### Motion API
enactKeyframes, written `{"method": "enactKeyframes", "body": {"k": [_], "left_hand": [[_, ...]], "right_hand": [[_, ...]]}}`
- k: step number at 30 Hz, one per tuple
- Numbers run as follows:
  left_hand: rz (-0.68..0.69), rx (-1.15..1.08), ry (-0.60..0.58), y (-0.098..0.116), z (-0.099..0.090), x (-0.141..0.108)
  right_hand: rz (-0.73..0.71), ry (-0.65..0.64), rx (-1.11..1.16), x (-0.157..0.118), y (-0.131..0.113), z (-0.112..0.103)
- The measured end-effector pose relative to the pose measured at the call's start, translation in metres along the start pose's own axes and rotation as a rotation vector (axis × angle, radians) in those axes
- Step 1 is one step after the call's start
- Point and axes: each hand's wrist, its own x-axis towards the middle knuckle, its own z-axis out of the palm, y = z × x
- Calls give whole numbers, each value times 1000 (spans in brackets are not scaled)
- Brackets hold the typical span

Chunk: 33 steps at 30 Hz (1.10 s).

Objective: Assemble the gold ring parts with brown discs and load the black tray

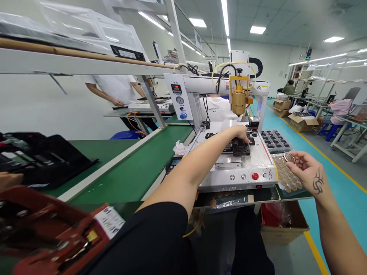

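My left hand [242, 134] reaches over the white machine's bed, its fingers bent down at a black fixture [241, 147]; whether they grip a part there is hidden. On the right, my right hand [306, 166] pinches a small round metal-rimmed disc [289, 157] between thumb and fingers. Below that disc lies a clear tray of round tan discs [288, 179], beside the machine. A gold cylindrical head [239, 100] hangs above the fixture, behind my left hand.
Behind the disc tray sits a tray of black parts [275, 140]. A green conveyor [134, 164] runs along the left. A red device [57, 233] stands at the lower left. An open carton [283, 229] is below the bench. Other people work farther back.
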Motion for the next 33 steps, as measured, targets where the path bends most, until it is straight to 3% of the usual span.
{"method": "enactKeyframes", "body": {"k": [3, 7, 13, 17, 26, 29, 33], "left_hand": [[10, -50, 59, 5, 2, -7], [44, -177, 225, 1, -3, -33], [71, -362, 415, -5, -29, -90], [127, -494, 504, -10, -34, -140], [183, -453, 571, -44, -10, -247], [107, -458, 553, -47, -3, -277], [60, -547, 564, -41, 5, -300]], "right_hand": [[-20, -30, 12, 25, 8, 15], [-32, -144, -33, 67, 17, 51], [-95, -377, -160, 147, 17, 116], [-106, -550, -198, 184, 22, 138], [-244, -764, -290, 202, 38, 144], [-311, -746, -327, 203, 45, 150], [-370, -631, -401, 207, 50, 157]]}}
